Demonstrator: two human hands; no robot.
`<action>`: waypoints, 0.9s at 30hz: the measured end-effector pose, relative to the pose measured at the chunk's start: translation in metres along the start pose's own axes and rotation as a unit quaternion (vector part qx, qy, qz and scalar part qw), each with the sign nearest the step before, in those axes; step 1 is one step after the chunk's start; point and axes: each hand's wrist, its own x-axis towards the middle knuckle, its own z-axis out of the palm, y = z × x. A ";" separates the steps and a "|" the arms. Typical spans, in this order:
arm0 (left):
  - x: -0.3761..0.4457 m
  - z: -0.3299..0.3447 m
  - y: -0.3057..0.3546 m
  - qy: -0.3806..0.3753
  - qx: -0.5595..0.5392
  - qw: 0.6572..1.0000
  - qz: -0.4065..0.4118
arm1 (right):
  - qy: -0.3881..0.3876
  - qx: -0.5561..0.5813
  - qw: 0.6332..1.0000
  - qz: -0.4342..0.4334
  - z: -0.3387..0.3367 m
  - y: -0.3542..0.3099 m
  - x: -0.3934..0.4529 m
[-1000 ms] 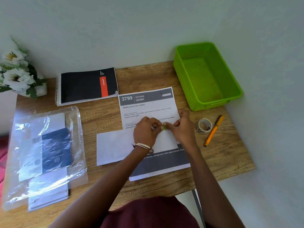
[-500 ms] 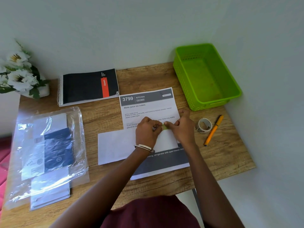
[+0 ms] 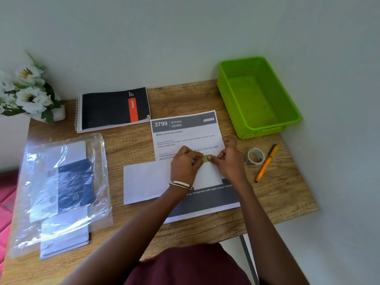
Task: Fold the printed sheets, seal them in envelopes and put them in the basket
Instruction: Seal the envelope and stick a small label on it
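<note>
A white envelope (image 3: pixel 147 181) lies across the middle of the wooden table, on top of a printed sheet (image 3: pixel 185 132) headed "3799 KITCHEN". My left hand (image 3: pixel 185 166) and my right hand (image 3: pixel 230 159) meet at the envelope's top edge. Both pinch a small greenish strip of tape (image 3: pixel 206 157) between their fingertips, held just over the envelope. The green plastic basket (image 3: pixel 287 112) stands at the back right with nothing in it.
A tape roll (image 3: pixel 255 156) and an orange pen (image 3: pixel 266 163) lie right of my hands. A black spiral notebook (image 3: pixel 113 109) is at the back. A clear plastic bag of envelopes (image 3: pixel 61 192) lies at the left, white flowers (image 3: pixel 28 93) at the back left corner.
My hands stay at the envelope's top edge with the tape strip between them; they have only shifted slightly. Nothing else on the table has moved.
</note>
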 end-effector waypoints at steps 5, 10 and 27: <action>-0.002 0.000 0.000 -0.007 0.022 1.000 0.016 | -0.003 -0.002 1.000 -0.011 -0.003 0.000 -0.004; -0.008 -0.008 -0.004 -0.035 0.042 0.997 0.063 | 0.033 -0.019 0.999 -0.031 -0.002 -0.006 -0.018; -0.037 -0.099 -0.029 0.001 0.182 0.917 -0.356 | 0.013 -0.084 0.989 0.119 0.007 -0.015 -0.026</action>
